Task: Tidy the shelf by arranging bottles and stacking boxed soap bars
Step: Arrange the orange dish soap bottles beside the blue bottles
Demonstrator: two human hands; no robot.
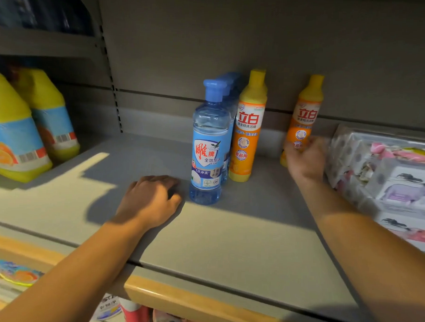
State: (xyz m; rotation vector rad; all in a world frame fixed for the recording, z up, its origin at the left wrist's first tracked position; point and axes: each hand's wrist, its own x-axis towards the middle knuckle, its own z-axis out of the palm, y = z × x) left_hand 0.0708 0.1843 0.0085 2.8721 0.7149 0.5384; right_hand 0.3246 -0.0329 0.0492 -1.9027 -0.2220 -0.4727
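We only get one view here, a wide-angle head cam, so there's no second view to share anything with. It looks forward and slightly down into a grey metal store shelf (227, 246), from just in front of its orange-trimmed front edge, close enough that both bare forearms stretch in from the bottom corners. The shelf's back panel fills the top of the frame and the upright slotted post sits upper left. Along the bottom edge we catch a strip of the shelf below. Straight lines bow outward near the edges.
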